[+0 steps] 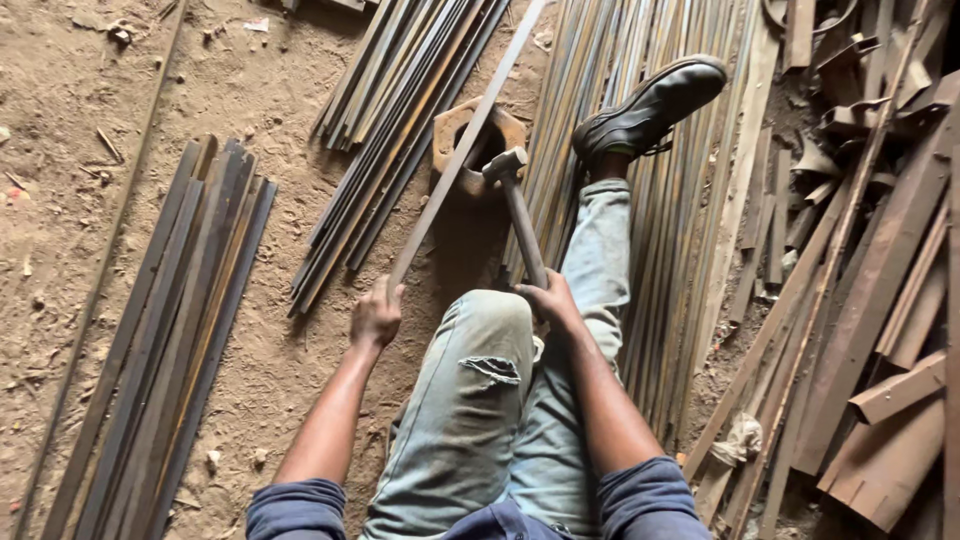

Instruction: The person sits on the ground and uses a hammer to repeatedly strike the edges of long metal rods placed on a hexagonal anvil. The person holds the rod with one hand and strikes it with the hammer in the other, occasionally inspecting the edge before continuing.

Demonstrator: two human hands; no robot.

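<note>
I sit on a dirt floor with my legs in pale jeans stretched forward. My left hand (pixel 375 318) grips the near end of a long flat metal strip (pixel 465 150) that runs up and away across a rusty iron block (pixel 448 128) with a round hole. My right hand (pixel 552 300) holds the wooden handle of a hammer (pixel 518 205). The hammer's steel head (pixel 505 163) rests on or just above the strip at the block.
A bundle of flat bars (pixel 170 330) lies on the left. More long rods (pixel 400 120) fan out ahead, and a wide bed of rods (pixel 660 260) lies under my black shoe (pixel 650 105). Rusty angle scrap (pixel 880 300) is piled on the right.
</note>
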